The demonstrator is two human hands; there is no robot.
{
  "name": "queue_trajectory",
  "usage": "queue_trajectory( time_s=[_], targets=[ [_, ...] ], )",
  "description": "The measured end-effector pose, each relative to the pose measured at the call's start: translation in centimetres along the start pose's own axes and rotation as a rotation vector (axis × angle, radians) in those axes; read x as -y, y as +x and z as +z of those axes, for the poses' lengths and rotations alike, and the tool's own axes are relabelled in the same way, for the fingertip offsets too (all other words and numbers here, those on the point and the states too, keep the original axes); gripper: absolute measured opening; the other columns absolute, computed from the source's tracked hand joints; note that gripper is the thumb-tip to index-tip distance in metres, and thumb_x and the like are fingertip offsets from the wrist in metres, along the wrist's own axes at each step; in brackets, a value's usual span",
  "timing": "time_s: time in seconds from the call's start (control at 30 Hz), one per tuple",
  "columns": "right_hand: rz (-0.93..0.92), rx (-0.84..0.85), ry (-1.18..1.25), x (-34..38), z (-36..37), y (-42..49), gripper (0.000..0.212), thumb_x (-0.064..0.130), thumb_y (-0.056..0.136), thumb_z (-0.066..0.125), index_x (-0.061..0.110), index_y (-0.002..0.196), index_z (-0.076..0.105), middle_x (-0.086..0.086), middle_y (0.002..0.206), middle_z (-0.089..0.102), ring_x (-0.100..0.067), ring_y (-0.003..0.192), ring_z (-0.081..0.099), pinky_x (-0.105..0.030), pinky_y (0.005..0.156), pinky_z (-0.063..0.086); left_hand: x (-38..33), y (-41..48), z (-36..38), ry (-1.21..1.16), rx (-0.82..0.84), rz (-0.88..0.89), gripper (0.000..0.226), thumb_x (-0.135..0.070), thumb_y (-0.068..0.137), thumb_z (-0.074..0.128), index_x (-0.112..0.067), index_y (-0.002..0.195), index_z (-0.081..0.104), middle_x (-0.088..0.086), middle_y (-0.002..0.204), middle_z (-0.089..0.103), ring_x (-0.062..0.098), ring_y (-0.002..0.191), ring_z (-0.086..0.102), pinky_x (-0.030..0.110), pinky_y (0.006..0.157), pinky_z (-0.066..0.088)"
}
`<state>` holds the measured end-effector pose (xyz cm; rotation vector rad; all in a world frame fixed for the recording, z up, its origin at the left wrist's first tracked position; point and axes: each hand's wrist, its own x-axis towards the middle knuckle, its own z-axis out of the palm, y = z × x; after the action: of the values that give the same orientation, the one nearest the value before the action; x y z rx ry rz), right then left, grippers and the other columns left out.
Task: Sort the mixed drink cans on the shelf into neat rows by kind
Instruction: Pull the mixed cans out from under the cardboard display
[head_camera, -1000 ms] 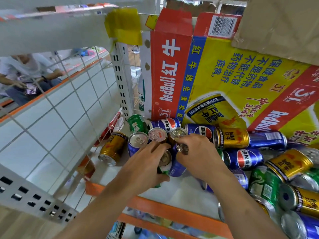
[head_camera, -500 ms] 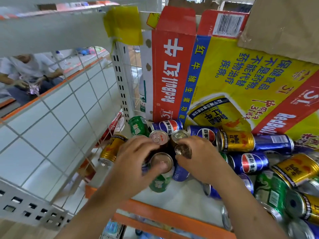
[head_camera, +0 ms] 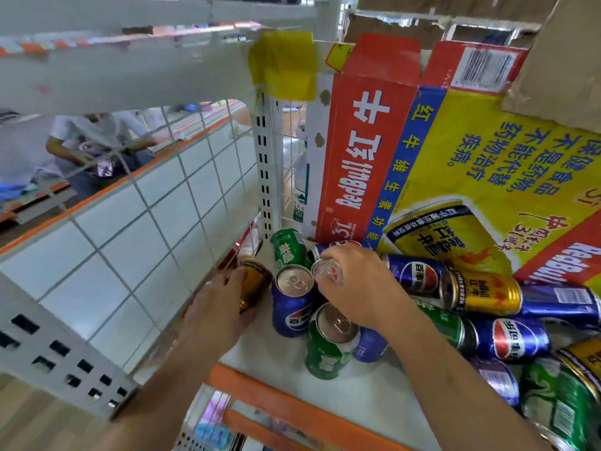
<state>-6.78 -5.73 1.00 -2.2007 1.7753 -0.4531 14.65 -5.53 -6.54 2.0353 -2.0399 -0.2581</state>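
Observation:
On the white shelf stand a blue Pepsi can and a green can upright. My left hand wraps its fingers round a gold Red Bull can lying by the wire side panel. My right hand pinches the rim of an upright can with a red-marked lid. Behind stands another green can. To the right, a heap of blue, gold and green cans lies on its side, among them a gold can and a blue Pepsi can.
A large red and yellow Red Bull carton leans along the back of the shelf. A white wire grid panel closes the left side. An orange rail edges the shelf front. Another person sits beyond the grid at upper left.
My left hand left the upright cans and moved left onto the gold can by the grid. My right hand shifted up to the can with the red-marked lid.

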Motion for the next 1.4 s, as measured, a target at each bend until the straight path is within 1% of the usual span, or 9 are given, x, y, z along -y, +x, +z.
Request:
queue_trajectory(
  time_s=[0.23,0.43,0.67,0.73,0.93,1.03,1.13,1.23,1.4],
  targets=[
    [-0.028,0.053,0.149,1.0,0.4,4.7,0.036,0.026,0.092,0.058,0.013,0.126,0.060,-0.004,0.124,0.062,-0.016,0.109,0.057,-0.023,0.089,0.041,-1.2,-0.8,-1.9,-0.215,-0.089,-0.038,0.070,-0.039,0.077,0.074,-0.030,0.139,0.041,-0.002,0.127,0.055,0.019,0.110,0.054,0.031,0.089,0.046],
    [-0.004,0.167,0.100,1.0,1.2,9.2,0.039,0.024,0.091,0.062,0.008,0.126,0.058,-0.011,0.121,0.062,-0.018,0.098,0.057,-0.026,0.083,0.044,-1.8,-1.4,-2.6,-0.247,-0.030,-0.014,0.068,-0.035,0.079,0.074,-0.025,0.139,0.043,0.000,0.135,0.050,0.021,0.117,0.053,0.036,0.095,0.047],
    [0.007,0.435,-0.104,1.5,4.3,12.4,0.091,0.049,0.079,0.073,0.013,0.149,0.028,-0.016,0.142,0.047,-0.032,0.126,0.049,-0.042,0.106,0.040,-1.3,-0.9,-3.4,-0.319,0.064,-0.071,0.066,-0.040,0.072,0.080,-0.029,0.129,0.049,-0.014,0.106,0.049,0.006,0.092,0.046,0.023,0.077,0.039],
    [0.018,0.490,-0.126,1.4,5.1,12.7,0.098,0.047,0.076,0.078,0.017,0.150,0.022,-0.017,0.145,0.044,-0.035,0.128,0.046,-0.045,0.106,0.041,-1.3,-0.8,-3.5,-0.294,0.069,-0.060,0.068,-0.041,0.071,0.080,-0.029,0.130,0.050,-0.011,0.111,0.052,0.005,0.091,0.045,0.021,0.077,0.036],
    [0.012,0.397,0.086,0.9,4.7,12.8,0.094,0.030,0.075,0.079,0.019,0.151,0.025,-0.013,0.150,0.039,-0.030,0.130,0.044,-0.039,0.104,0.042,-1.2,-0.6,-3.4,-0.224,0.079,-0.036,0.070,-0.046,0.072,0.078,-0.028,0.133,0.049,-0.007,0.127,0.056,0.003,0.093,0.042,0.018,0.076,0.034],
    [0.013,0.306,0.231,1.3,3.5,12.4,0.081,0.030,0.082,0.072,0.015,0.149,0.029,-0.011,0.148,0.040,-0.021,0.114,0.052,-0.028,0.088,0.044,-1.2,-0.4,-3.4,-0.188,0.084,-0.032,0.074,-0.049,0.072,0.078,-0.027,0.136,0.046,-0.005,0.129,0.055,0.008,0.103,0.050,0.021,0.083,0.039],
    [0.006,0.232,0.287,1.7,2.1,12.4,0.064,0.031,0.084,0.069,0.010,0.139,0.043,-0.009,0.130,0.055,-0.011,0.090,0.052,-0.023,0.069,0.041,-1.3,-0.3,-3.4,-0.144,0.090,-0.021,0.076,-0.049,0.073,0.077,-0.026,0.138,0.045,-0.004,0.131,0.055,0.015,0.115,0.053,0.025,0.088,0.041],
    [0.024,0.263,0.271,2.0,0.9,12.8,0.039,0.030,0.079,0.074,0.004,0.105,0.060,-0.007,0.093,0.063,-0.016,0.076,0.056,-0.025,0.059,0.043,-1.2,-0.2,-3.3,-0.157,0.099,-0.007,0.074,-0.048,0.072,0.078,-0.028,0.136,0.048,-0.003,0.132,0.054,0.017,0.116,0.053,0.028,0.090,0.041],
    [-0.015,0.351,0.028,3.1,1.6,13.0,0.036,0.029,0.073,0.081,0.013,0.074,0.050,-0.005,0.075,0.056,-0.018,0.066,0.054,-0.025,0.050,0.036,-1.0,-0.2,-3.3,-0.109,0.102,0.013,0.079,-0.050,0.073,0.076,-0.026,0.141,0.043,-0.002,0.135,0.052,0.017,0.119,0.052,0.028,0.093,0.041]
  ],
)
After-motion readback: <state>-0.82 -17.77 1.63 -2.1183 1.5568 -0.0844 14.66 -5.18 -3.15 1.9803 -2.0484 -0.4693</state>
